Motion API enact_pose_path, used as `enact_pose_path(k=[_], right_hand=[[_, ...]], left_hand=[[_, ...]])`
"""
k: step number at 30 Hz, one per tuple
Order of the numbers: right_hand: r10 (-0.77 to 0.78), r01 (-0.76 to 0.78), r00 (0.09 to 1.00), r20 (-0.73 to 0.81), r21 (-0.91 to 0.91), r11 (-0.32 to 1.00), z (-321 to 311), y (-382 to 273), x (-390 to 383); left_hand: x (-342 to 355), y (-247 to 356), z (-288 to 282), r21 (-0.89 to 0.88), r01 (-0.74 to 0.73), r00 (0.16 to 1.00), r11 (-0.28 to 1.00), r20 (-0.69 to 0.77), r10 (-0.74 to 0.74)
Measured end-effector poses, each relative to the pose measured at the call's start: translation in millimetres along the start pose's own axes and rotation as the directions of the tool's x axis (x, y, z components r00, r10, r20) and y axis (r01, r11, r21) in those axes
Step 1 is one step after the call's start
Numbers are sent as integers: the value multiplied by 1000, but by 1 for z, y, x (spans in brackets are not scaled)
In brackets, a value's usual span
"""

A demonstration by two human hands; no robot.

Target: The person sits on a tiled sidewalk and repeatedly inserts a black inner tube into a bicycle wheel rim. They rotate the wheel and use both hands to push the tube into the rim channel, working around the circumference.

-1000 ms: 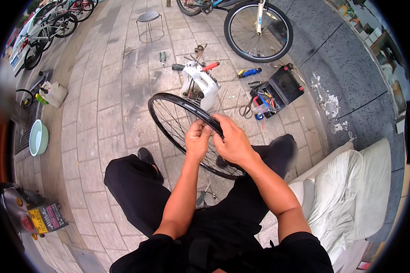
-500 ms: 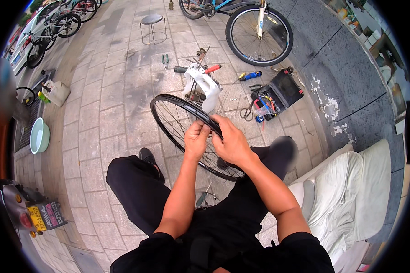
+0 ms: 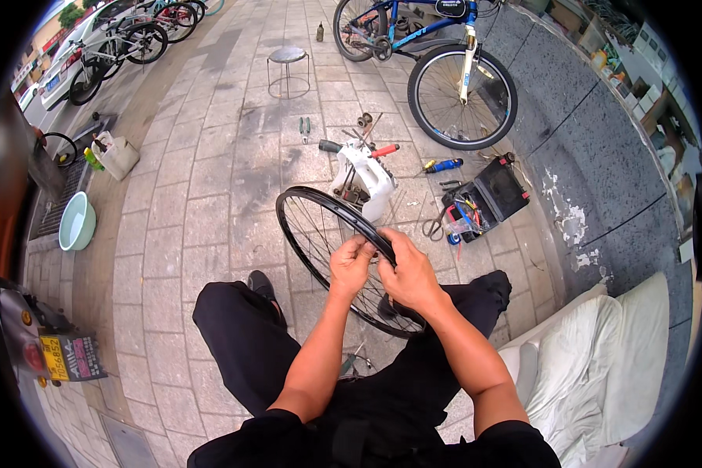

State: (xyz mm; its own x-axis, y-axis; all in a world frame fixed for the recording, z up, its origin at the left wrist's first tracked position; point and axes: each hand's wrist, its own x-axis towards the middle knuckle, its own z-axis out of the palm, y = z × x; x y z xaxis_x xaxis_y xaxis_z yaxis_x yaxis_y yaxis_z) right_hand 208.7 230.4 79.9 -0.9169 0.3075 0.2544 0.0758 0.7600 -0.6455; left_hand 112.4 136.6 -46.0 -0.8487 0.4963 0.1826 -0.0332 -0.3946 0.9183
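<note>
A black bicycle wheel [image 3: 325, 197] without a tyre leans up between my legs, its lower edge by my right leg. My right hand [image 3: 410, 274] wraps over the near right part of the rim, fingers curled round it. On the inner side of the rim, my left hand [image 3: 351, 267] is closed in a pinch among the spokes. Exactly what its fingertips grip there is hidden. Just beyond the wheel stands a cut white plastic jug [image 3: 377, 183] filled with tools, a red-handled one [image 3: 385, 150] among them.
An open black toolbox [image 3: 501, 191], scissors [image 3: 434, 227] and a blue-yellow tool [image 3: 444, 165] lie to the right. Further off are a blue bicycle [image 3: 462, 97] and a round stool [image 3: 287, 54]. A green basin [image 3: 77, 221] sits left; a padded seat [image 3: 585, 351] borders my right.
The view has tilted, so the scene sits lower and slightly further right in the picture. Both hands stay at the same part of the wheel, with small finger shifts.
</note>
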Motion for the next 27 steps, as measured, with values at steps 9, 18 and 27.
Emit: enact_pose_path(k=[9, 18, 27], right_hand=[[80, -80, 997, 6, 65, 995, 7, 1, 1], [136, -138, 990, 25, 104, 985, 6, -5, 2], [97, -88, 995, -22, 268, 959, 25, -19, 9]], left_hand=[[-2, -12, 8, -256, 8, 993, 967, -112, -38], [2, -4, -6, -118, -20, 1000, 993, -21, 18], [4, -11, -26, -279, -30, 990, 960, -139, -9]])
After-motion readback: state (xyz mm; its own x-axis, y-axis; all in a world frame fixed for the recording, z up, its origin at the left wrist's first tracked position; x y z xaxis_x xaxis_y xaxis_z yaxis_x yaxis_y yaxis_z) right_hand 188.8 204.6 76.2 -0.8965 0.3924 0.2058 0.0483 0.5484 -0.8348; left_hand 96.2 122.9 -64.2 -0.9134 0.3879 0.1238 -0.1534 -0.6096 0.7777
